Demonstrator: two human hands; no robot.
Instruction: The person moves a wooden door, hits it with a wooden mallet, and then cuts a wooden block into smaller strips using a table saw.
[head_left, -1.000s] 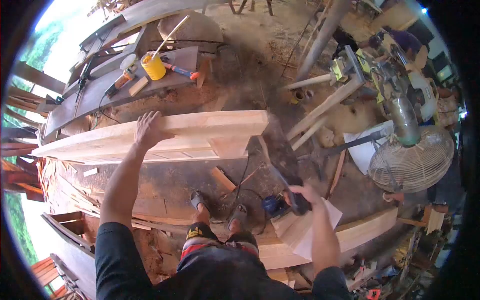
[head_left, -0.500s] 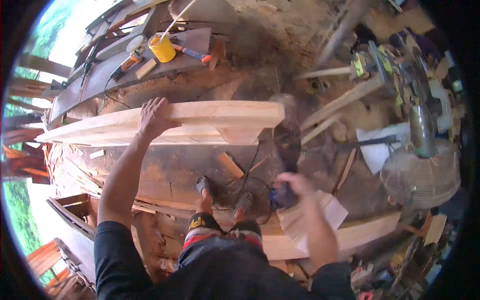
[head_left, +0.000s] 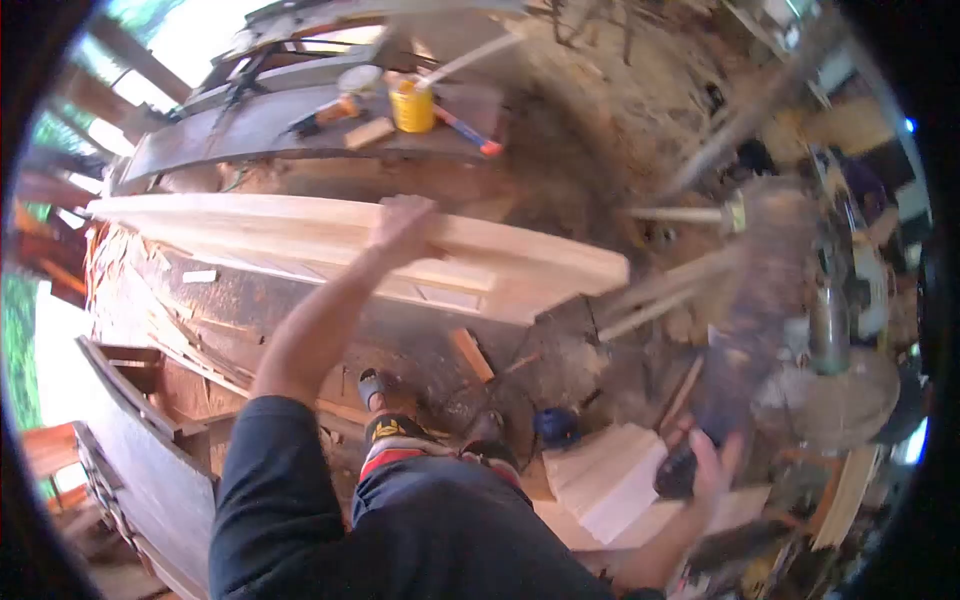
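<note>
A long pale panel of framed wood (head_left: 250, 225), door-like, stands on its edge across the floor before me. My left hand (head_left: 408, 228) grips its upper edge, fingers folded over the top. Out to the right, my right hand (head_left: 712, 465) is closed on a long tool (head_left: 760, 300) with a black handle; motion smears the brownish length, so its exact kind cannot be made out. Beside that hand are several pale boards or sheets (head_left: 605, 475), with a dark blue round object (head_left: 556, 427) at their far side. The tool is apart from the panel.
A dark bench (head_left: 200, 140) at the back bears a yellow container (head_left: 412, 106), a hammer-like tool (head_left: 470, 134) and a wood block (head_left: 370, 133). Shavings and strips (head_left: 130, 270) litter the left floor. A wooden cabinet (head_left: 150, 430) stands near left; clutter fills the right.
My right hand has swung right with the long tool, away from the panel's end. My left hand keeps its hold on the panel's edge. The view has turned.
</note>
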